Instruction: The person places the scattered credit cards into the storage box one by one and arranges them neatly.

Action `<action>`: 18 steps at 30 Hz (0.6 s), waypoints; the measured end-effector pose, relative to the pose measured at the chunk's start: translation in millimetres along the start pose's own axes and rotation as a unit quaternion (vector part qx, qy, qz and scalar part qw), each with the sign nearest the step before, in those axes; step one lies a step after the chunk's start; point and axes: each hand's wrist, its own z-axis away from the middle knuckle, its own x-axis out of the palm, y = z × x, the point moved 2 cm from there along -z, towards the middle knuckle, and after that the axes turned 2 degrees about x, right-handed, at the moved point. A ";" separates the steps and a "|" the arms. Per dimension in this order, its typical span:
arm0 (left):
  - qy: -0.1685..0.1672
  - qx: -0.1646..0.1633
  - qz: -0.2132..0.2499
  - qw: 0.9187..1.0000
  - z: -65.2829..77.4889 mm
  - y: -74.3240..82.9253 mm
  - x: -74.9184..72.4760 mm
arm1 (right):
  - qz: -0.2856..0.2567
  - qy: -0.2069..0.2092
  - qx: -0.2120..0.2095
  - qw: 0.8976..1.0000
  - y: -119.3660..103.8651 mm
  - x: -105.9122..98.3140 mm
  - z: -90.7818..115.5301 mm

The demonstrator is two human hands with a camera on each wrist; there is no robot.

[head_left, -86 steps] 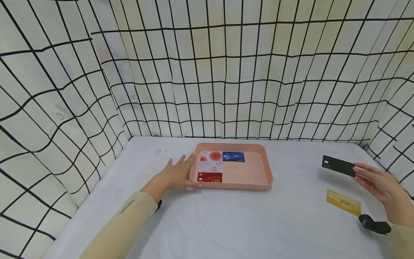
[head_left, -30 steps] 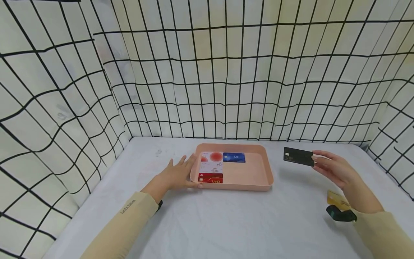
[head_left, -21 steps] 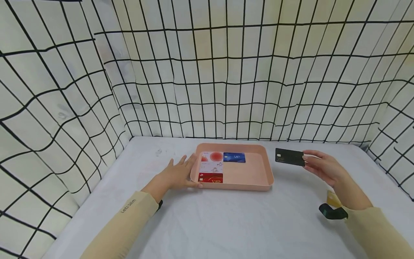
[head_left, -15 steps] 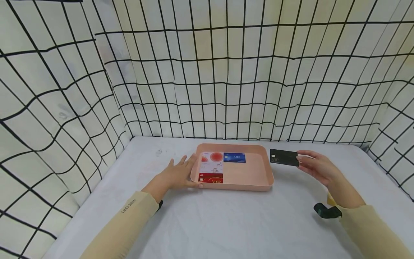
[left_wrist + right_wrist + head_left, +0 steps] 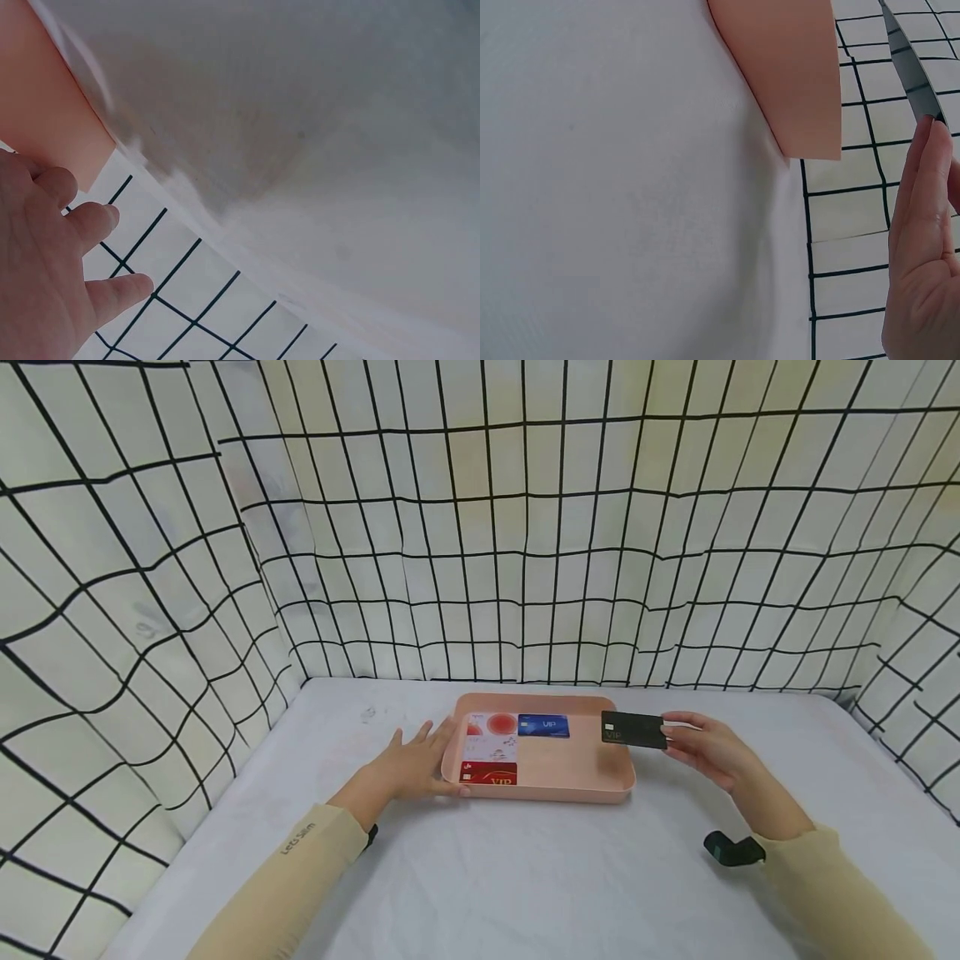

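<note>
My right hand (image 5: 701,747) pinches a black VIP card (image 5: 632,729) by its right end, and the card overlaps the right side of a pink tray (image 5: 573,793) in the head view. Its shadow falls on the tray floor. In the right wrist view the card (image 5: 915,75) shows almost edge-on, above the fingertips. My left hand (image 5: 408,766) rests with spread fingers against the tray's left edge, thumb at the front corner. Inside the tray, a blue VIP card (image 5: 543,726) lies beside a left column: a white-and-red patterned area (image 5: 490,739) above a red VIP card (image 5: 488,773).
A white cloth (image 5: 555,877) covers the table. White walls with a black grid (image 5: 562,552) rise behind and at both sides. A dark wrist device (image 5: 735,850) sits at my right sleeve (image 5: 832,885).
My right hand has carried the black card leftward from the table's right side to over the tray. The yellow card is now hidden behind the right arm. My left hand has stayed put.
</note>
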 end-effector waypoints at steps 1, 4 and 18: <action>0.000 0.000 0.000 1.000 0.2 0.1 0.1 | 0.002 -0.001 0.002 1.000 0.3 2.1 -0.9; 0.002 -0.001 -0.002 1.000 0.0 -0.4 0.7 | 0.009 -0.003 0.008 1.000 1.7 7.6 -3.3; 0.006 0.002 -0.002 1.000 -1.6 -1.4 2.3 | 0.076 -0.014 0.010 0.997 5.7 33.5 -14.4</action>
